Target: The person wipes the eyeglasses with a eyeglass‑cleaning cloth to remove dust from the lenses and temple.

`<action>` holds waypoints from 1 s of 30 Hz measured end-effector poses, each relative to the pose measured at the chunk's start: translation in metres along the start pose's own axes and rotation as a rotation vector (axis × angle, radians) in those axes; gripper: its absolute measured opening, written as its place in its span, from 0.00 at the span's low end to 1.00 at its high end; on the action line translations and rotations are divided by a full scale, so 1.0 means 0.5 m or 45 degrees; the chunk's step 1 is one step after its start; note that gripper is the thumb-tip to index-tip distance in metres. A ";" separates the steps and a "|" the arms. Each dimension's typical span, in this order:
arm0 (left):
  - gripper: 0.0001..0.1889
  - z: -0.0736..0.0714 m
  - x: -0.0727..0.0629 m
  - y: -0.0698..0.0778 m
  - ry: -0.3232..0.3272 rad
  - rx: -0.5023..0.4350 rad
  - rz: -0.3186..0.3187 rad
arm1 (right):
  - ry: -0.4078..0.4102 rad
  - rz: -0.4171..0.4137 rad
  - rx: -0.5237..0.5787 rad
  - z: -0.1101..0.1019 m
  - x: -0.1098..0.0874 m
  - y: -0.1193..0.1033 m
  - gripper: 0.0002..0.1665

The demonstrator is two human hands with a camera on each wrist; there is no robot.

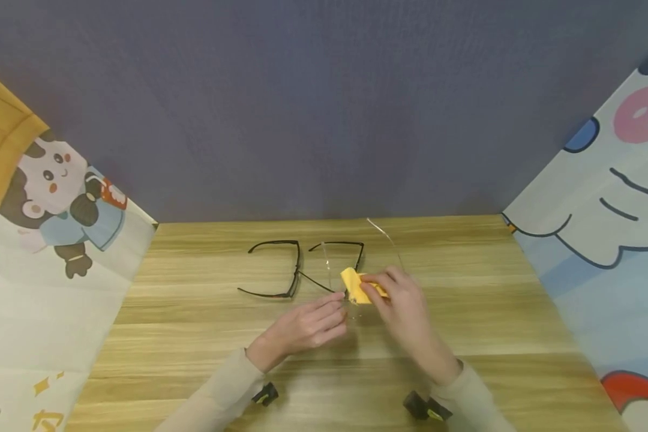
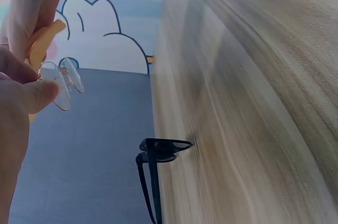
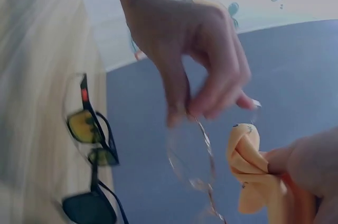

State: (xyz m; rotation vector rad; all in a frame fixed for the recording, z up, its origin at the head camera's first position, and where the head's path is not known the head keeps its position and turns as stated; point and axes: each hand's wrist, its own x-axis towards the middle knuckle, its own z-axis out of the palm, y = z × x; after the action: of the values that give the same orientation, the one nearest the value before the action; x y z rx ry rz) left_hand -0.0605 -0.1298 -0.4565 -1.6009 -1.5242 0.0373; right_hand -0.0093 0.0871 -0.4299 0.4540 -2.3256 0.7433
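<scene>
Above the table, my left hand (image 1: 308, 324) pinches a pair of thin metal-framed eyeglasses (image 2: 62, 87) with clear lenses. Thumb and fingertips meet at the rim, and one slender temple rises to the right in the head view. A folded yellow cleaning cloth (image 1: 352, 285) is held between thumb and fingers of my right hand (image 1: 407, 306), close beside the glasses. In the right wrist view the bunched cloth (image 3: 248, 152) stands a little apart from the lens.
Sunglasses with black frames and yellow lenses (image 3: 87, 127) lie unfolded on the wooden table (image 1: 194, 354), left of centre. Beside them, dark-lensed sunglasses (image 3: 90, 209) lie partly behind the hands. A grey panel (image 1: 324, 120) rises at the table's back edge, with cartoon-printed sheets on both sides.
</scene>
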 end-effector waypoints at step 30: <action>0.14 -0.001 -0.011 0.000 0.075 0.100 0.015 | -0.198 0.107 -0.428 -0.031 -0.016 0.041 0.07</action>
State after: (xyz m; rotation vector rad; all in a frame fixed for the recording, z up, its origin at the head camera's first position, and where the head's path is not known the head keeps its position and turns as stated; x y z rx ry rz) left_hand -0.0614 -0.1347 -0.4592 -1.5362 -1.4511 0.0554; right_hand -0.0061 0.1137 -0.4338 0.2727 -2.5649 0.3519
